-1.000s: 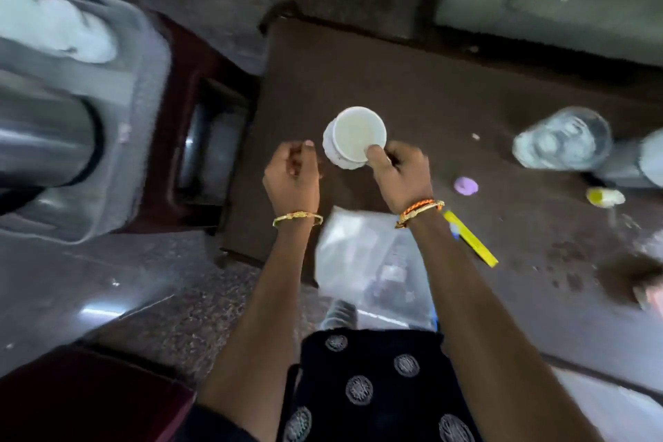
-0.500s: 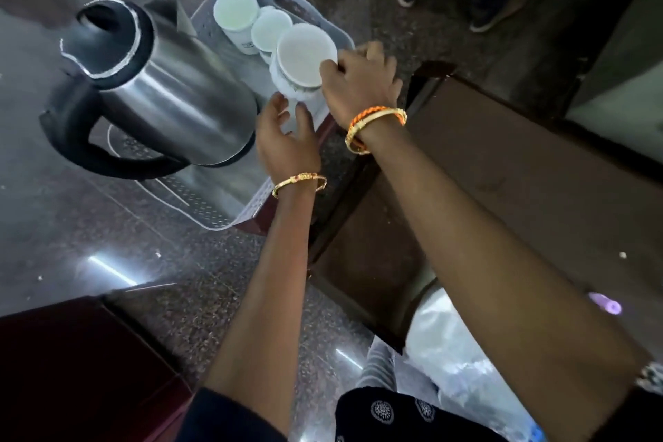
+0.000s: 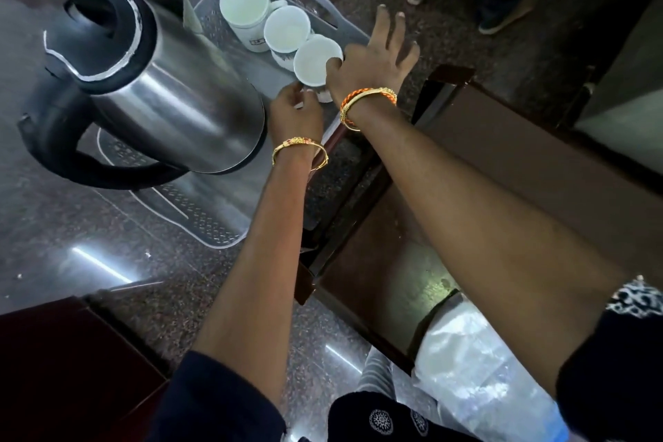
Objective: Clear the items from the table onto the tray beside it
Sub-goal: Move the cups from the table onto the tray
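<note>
A white cup (image 3: 315, 59) stands on the grey plastic tray (image 3: 215, 237), in line with two other white cups, a mug (image 3: 244, 5) and a smaller cup (image 3: 287, 27). My right hand (image 3: 373, 61) is beside the near cup, thumb on its rim and the other fingers spread wide above the tray's edge. My left hand (image 3: 296, 115) is curled against the lower side of the same cup. The brown table (image 3: 520, 154) lies to the right, under my right forearm.
A steel kettle (image 3: 161, 93) with a black handle fills the tray's left half, close to my left hand. A clear plastic bag (image 3: 477, 380) lies at the lower right. Another person's feet (image 3: 502, 11) stand on the dark stone floor beyond the tray.
The cup went from the table over to the tray, carried in both hands. It now rests beside the other cups, and my right hand's fingers have spread off it.
</note>
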Motion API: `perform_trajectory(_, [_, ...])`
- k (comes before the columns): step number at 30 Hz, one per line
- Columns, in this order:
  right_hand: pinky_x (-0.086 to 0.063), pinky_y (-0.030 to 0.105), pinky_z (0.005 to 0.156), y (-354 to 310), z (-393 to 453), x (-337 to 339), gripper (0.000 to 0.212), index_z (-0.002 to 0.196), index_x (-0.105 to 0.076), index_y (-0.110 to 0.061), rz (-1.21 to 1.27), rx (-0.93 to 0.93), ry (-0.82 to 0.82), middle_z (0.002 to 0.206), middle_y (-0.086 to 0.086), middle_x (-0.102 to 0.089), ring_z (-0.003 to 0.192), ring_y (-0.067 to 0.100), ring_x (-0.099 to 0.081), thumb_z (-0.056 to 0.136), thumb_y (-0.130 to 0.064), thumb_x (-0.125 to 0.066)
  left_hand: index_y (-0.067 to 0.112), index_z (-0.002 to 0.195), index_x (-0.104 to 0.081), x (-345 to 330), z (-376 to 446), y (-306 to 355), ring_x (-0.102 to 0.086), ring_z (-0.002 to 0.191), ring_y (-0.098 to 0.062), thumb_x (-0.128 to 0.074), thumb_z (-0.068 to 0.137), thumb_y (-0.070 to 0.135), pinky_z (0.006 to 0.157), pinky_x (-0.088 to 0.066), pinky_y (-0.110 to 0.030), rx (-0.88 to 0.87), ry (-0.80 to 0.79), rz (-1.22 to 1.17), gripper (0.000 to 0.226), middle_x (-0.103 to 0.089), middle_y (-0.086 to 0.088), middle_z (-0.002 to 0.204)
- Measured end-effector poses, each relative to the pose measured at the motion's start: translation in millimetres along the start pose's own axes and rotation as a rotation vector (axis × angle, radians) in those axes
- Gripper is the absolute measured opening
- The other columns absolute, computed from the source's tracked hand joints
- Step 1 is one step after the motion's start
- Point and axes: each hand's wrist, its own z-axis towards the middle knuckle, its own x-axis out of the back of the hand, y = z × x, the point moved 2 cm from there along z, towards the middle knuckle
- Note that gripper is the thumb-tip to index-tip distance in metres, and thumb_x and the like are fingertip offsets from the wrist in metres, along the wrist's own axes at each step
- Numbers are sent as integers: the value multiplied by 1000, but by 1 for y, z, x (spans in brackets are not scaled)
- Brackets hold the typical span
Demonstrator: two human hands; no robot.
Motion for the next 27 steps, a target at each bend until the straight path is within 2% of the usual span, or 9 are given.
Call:
perform_trajectory(2, [-5,57,114,4,1,0,34,105,-68,-19,9,-35,-12,157,9,-15,146,30,-3,90,-38,-44,4,119,-61,-4,2,0,-61,109,-31,-49,91,13,97,-50,-46,9,-34,0,31,-67,-16,116])
perform_trajectory(7, [-10,55,113,10,-2,8,41,116,-60,-17,157,-66,5,154,11,-18,144,31,-10,90,-45,-46,2,109,-65,-8,9,1,-66,100,-30,-54,91,19,92,-53,-47,46,-23,-63,27,-68,-11,100])
perform_trajectory(9, [-15,55,111,13,-8,12,36,117,-57,-18,240,-60,23,153,11,-19,142,31,-14,88,-38,-51,-1,107,-63,-9,12,3,-68,92,-29,-58,90,17,87,-56,-42,66,-35,-132,26,-67,-12,96])
perform_trajectory(13, [-22,54,109,21,-21,12,32,114,-53,-22,284,-69,36,153,10,-18,139,31,-20,84,-29,-58,0,108,-59,-12,16,6,-58,65,-6,-65,86,13,54,-55,-17,142,-17,-240,26,-59,4,75])
perform_trajectory(17, [-27,53,107,19,-23,8,34,119,-50,-24,346,-136,28,149,10,-23,135,31,-26,86,-27,-59,-2,101,-58,-12,16,7,-64,89,-27,-67,84,13,83,-58,-39,197,3,-307,24,-62,-10,86])
perform_trajectory(19, [-33,50,102,18,-24,10,29,113,-54,-20,434,-149,72,143,10,-32,129,30,-35,85,-23,-61,0,98,-58,-13,16,6,-67,94,-30,-68,84,17,87,-56,-42,174,27,-218,24,-66,-18,97])
perform_trajectory(21, [-39,42,93,21,-33,14,20,101,-59,-12,581,-133,170,130,13,-44,116,31,-45,82,-17,-61,5,92,-59,-13,4,8,-67,94,-29,-67,84,20,88,-54,-37,56,106,-67,19,-69,-16,100])
perform_trajectory(24, [-41,33,77,34,-58,19,9,81,-63,2,743,-83,361,99,21,-59,91,34,-55,80,-7,-62,3,89,-62,-14,-38,12,-60,82,-21,-60,84,16,76,-50,-27,-308,306,54,14,-65,-13,95])
perform_trajectory(27, [-38,33,58,72,-92,20,25,59,-52,-3,791,-109,504,60,12,-52,59,25,-50,83,-4,-60,0,84,-61,-30,-93,1,-49,69,-10,-54,88,17,65,-38,-10,-564,270,23,18,-59,-9,80])
